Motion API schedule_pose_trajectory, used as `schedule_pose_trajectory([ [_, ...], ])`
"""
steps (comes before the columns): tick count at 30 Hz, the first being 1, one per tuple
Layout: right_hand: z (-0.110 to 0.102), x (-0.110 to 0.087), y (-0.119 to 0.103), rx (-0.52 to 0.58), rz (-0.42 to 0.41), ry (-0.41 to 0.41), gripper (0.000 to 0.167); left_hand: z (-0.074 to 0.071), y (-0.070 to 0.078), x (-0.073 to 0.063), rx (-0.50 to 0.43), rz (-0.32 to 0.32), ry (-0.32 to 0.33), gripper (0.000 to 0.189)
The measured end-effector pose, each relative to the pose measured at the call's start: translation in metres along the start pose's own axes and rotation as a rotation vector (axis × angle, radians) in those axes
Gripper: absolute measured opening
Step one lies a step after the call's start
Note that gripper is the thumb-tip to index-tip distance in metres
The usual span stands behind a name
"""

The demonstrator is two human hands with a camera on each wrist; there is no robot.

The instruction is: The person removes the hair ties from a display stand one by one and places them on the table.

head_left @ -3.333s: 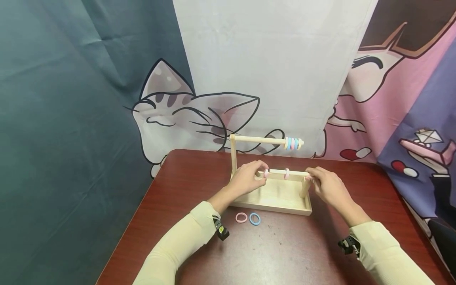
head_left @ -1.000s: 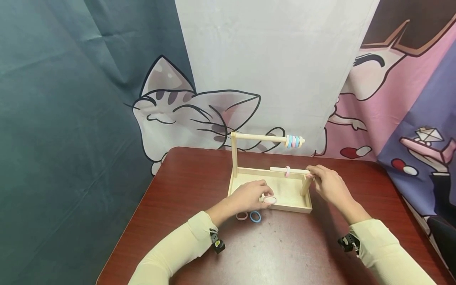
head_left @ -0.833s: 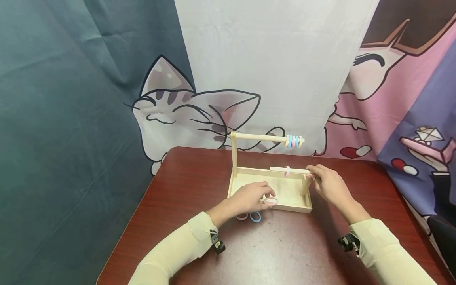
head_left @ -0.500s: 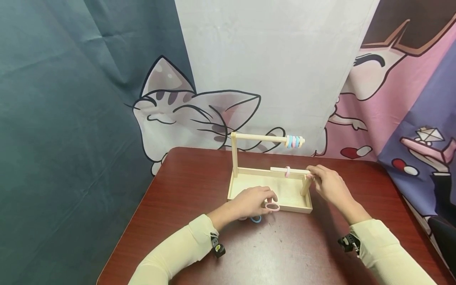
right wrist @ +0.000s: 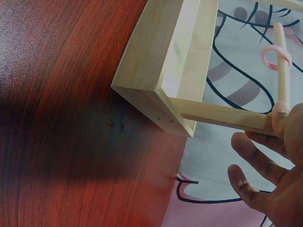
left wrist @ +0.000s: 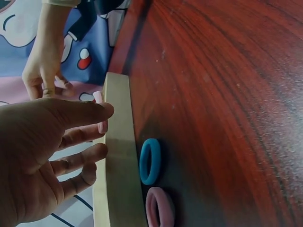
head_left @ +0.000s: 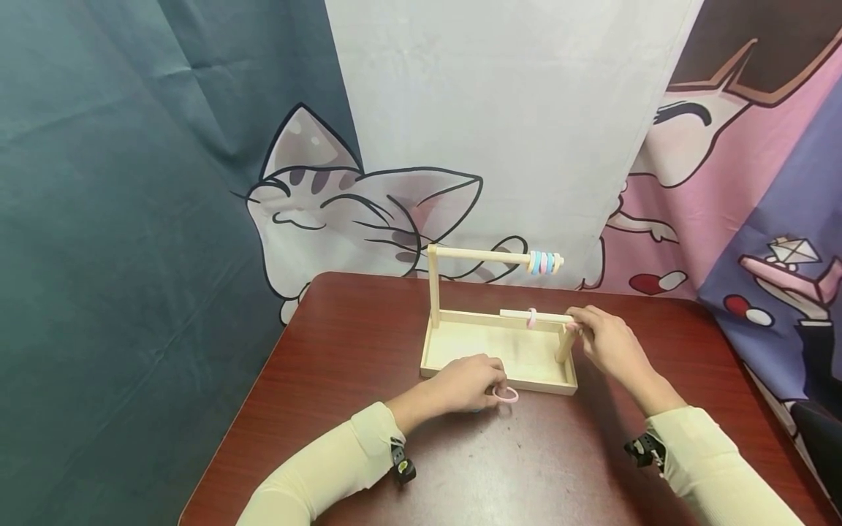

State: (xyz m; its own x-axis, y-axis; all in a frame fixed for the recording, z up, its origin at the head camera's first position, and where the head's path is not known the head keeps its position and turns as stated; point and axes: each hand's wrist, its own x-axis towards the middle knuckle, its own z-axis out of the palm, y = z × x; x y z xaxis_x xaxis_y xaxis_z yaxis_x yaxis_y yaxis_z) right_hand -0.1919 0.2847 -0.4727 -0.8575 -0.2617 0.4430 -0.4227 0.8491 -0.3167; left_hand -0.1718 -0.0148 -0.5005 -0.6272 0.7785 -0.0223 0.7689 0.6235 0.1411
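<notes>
pinches a smooth, round, pale pink ring between thumb and fingertips of the left hand, just outside the front wall of a shallow rectangular tray of pale wood. near that hand, best seen from the left wrist, shows a bright blue round ring and a second pink ring close beside the same wall, on a glossy red-brown wood-grain table. grasps, with the right hand, the right end of a lower round rod of pale wood atop a short wooden post, remaining fingers held apart from the wood. carries, on that lower rod, one pink ring; on an upper round wooden rod, near the right tip, bunched cream, blue and pink rings.
</notes>
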Motion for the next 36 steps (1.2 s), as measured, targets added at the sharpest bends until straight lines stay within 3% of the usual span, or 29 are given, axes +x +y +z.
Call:
schedule_pose_trajectory([
  [19,0.000,-0.001,0.000,-0.004,-0.019,0.018,0.019,0.013,0.005,-0.003,0.078,-0.003,-0.060,0.006],
  [26,0.001,-0.001,-0.001,-0.006,-0.020,0.024,0.017,0.020,0.006,-0.006,0.169,0.012,-0.031,0.004],
  [36,0.001,-0.001,0.000,0.002,-0.011,0.017,0.019,0.027,0.004,-0.008,0.209,0.032,-0.003,0.004],
])
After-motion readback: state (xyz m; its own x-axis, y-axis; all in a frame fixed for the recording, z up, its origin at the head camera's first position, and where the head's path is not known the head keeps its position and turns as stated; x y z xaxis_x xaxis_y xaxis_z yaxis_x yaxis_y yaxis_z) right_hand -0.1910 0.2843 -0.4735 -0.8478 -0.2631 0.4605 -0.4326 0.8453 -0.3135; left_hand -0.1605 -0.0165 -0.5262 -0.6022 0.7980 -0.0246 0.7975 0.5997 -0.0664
